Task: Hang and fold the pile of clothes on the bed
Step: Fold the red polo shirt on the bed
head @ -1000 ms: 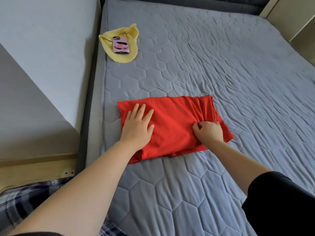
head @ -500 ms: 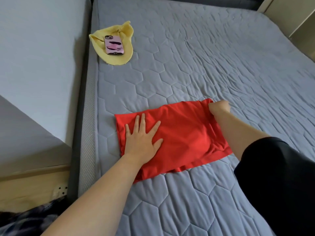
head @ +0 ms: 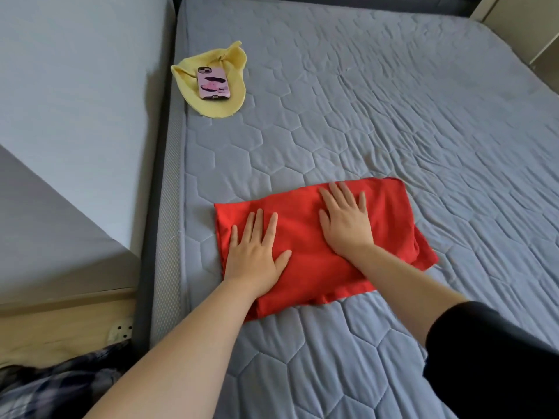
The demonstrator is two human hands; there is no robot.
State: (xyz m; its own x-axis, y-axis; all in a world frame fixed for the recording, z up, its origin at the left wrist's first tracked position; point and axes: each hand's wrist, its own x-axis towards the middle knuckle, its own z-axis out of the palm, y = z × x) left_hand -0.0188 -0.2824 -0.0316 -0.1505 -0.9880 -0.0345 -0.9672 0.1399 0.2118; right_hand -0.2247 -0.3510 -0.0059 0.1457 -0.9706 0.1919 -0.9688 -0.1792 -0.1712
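Observation:
A red garment (head: 390, 216) lies folded into a rough rectangle on the grey quilted bed (head: 393, 116), near its left edge. My left hand (head: 257, 252) presses flat on the garment's left part, fingers straight and spread. My right hand (head: 344, 219) lies flat on its middle, fingers straight and pointing away from me. Both palms rest on top of the cloth. A loose flap of the red cloth sticks out at the garment's lower right corner.
A yellow cloth (head: 217, 107) lies at the bed's far left edge with a pink-cased phone (head: 212, 83) on top of it. A grey wall and a wooden ledge (head: 60, 325) run along the left side. Plaid fabric (head: 45, 388) shows at bottom left.
My right hand let go of the garment's far right corner, opened, and moved left onto the middle of the cloth. My left hand stays flat on the left part.

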